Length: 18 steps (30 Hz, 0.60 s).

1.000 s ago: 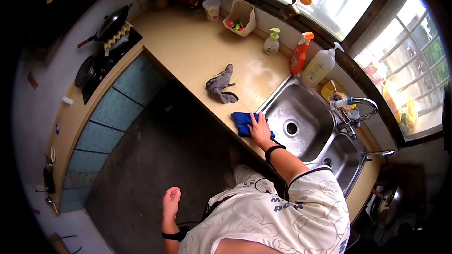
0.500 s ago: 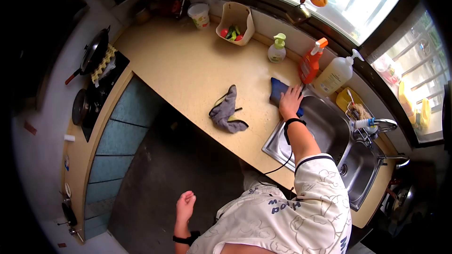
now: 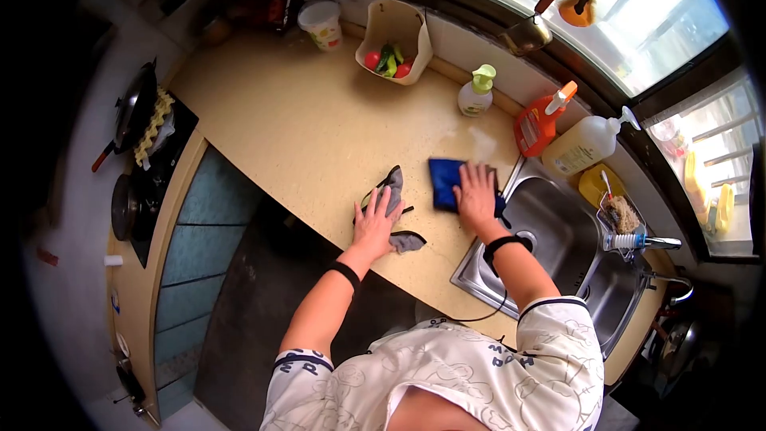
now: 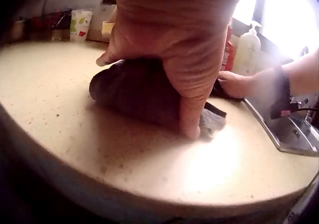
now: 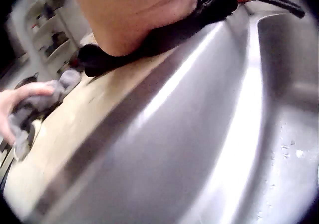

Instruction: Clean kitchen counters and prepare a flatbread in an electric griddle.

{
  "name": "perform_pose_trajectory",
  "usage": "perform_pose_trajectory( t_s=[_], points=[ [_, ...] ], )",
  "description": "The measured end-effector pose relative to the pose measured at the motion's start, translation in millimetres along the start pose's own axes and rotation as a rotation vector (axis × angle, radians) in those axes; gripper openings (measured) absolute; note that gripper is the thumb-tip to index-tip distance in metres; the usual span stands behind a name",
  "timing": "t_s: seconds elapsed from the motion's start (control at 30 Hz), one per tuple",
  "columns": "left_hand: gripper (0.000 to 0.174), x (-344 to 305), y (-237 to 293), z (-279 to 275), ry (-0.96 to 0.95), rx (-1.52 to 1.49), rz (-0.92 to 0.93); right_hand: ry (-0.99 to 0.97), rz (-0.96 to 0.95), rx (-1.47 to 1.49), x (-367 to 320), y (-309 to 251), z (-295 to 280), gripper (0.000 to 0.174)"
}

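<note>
A crumpled grey cloth (image 3: 408, 241) lies near the counter's front edge. My left hand (image 3: 373, 231) is spread over it; the left wrist view has that hand (image 4: 169, 34) arched above the cloth (image 4: 134, 92), thumb and fingers reaching down around it. To the right, a folded blue cloth (image 3: 444, 183) lies flat beside the sink, and my right hand (image 3: 479, 201) presses on it with straight fingers. In the right wrist view the heel of the right hand (image 5: 134, 19) rests on the dark-looking cloth (image 5: 214, 9); its fingers are hidden there.
The double steel sink (image 3: 550, 215) is at right. Along the wall stand a soap pump (image 3: 475, 96), a red spray bottle (image 3: 536, 126), a large pump bottle (image 3: 582, 145), a vegetable container (image 3: 395, 28) and a white tub (image 3: 322, 25). Pans are at far left.
My left hand has come up from beside the body onto the grey cloth. My right hand and the blue cloth moved toward the back, then left, away from the sink's back corner.
</note>
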<state>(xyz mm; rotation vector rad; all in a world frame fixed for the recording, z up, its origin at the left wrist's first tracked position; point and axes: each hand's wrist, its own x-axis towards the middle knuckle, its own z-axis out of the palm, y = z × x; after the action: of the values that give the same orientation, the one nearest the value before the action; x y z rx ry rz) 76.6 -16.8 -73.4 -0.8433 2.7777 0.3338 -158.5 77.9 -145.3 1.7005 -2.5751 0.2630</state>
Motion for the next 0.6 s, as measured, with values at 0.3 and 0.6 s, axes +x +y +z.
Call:
perform_pose_trajectory(
  t_s=[0.3, 0.6],
  points=[
    [0.036, 9.2, -82.0, 20.7, 0.334, -0.842, -0.414, 0.082, 0.311, -0.043, 82.8, -28.5, 14.7, 0.049],
    [0.03, -118.3, -214.7, 12.2, 0.295, -2.33, -0.437, -0.187, -0.557, 0.351, -76.9, -130.7, -9.4, 0.051]
  ],
)
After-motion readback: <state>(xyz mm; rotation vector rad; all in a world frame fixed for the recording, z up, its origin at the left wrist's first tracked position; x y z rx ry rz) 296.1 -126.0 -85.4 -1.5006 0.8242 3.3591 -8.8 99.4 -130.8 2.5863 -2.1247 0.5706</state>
